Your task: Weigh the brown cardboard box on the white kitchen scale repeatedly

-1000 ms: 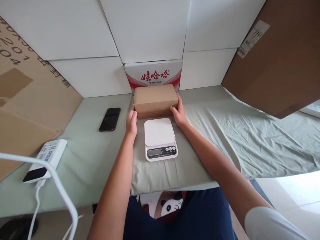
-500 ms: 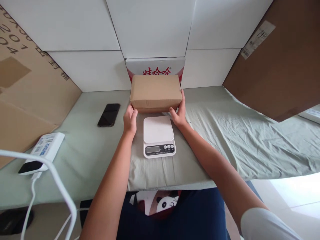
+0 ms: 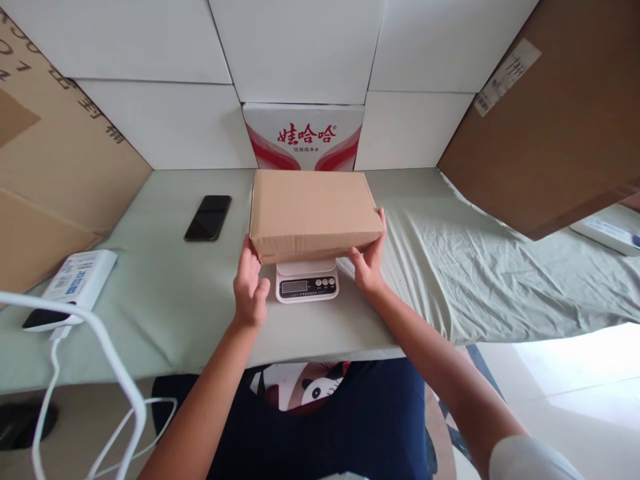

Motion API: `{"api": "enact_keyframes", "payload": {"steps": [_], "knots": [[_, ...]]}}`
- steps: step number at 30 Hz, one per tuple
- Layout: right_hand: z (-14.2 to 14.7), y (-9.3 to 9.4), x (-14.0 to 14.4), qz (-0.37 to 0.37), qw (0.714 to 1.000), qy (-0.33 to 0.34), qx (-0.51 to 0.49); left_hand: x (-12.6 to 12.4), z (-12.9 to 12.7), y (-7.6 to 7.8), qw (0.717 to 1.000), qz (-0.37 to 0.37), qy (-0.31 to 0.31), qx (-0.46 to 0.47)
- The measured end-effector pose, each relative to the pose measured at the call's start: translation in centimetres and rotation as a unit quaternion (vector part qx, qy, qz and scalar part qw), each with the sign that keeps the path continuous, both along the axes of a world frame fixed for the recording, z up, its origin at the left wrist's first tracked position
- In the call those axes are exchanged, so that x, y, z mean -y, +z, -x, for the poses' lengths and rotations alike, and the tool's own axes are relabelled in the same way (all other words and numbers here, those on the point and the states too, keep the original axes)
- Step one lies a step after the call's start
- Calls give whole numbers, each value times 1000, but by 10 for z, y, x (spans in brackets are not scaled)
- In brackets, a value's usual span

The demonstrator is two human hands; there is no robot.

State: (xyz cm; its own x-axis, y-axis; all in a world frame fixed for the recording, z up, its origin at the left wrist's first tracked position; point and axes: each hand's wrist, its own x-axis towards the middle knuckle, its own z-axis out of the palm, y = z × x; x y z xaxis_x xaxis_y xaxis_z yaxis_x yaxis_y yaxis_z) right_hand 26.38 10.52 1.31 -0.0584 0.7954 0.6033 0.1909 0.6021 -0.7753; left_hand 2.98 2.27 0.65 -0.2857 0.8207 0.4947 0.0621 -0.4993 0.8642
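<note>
Between my two hands is a closed brown cardboard box (image 3: 315, 207), over the white kitchen scale (image 3: 307, 287). It hides most of the weighing plate; whether it rests there or hovers just above, I cannot tell. My left hand (image 3: 250, 287) has its fingers against the box's left front corner, the thumb held off the cardboard. At the right front corner, my right hand (image 3: 370, 260) grips with its fingers along the side and the thumb at the lower front edge. The scale's dark display and its round buttons face me.
A black phone (image 3: 208, 218) lies left of the box. Farther left are a white device (image 3: 75, 287) with a cable and a large carton (image 3: 65, 160). A white-and-red carton (image 3: 305, 133) stands behind. At right, a big brown carton (image 3: 550, 120) overhangs the green cloth (image 3: 475, 267).
The cardboard box has come toward me, from behind the scale to over its plate. My left thumb has lifted off the cardboard. The view has shifted slightly.
</note>
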Motion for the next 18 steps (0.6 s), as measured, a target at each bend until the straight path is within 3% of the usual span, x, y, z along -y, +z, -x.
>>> {"api": "enact_keyframes", "payload": {"steps": [5,11,18], "knots": [[-4,0,24,6,1000,-1,-1,23,2,-6,998,49,13,38],[0,0,16,-28,999,-29,5,20,1,-1,995,72,11,61],[0,0,14,-51,998,-42,21,17,2,-7,995,66,29,67]]}}
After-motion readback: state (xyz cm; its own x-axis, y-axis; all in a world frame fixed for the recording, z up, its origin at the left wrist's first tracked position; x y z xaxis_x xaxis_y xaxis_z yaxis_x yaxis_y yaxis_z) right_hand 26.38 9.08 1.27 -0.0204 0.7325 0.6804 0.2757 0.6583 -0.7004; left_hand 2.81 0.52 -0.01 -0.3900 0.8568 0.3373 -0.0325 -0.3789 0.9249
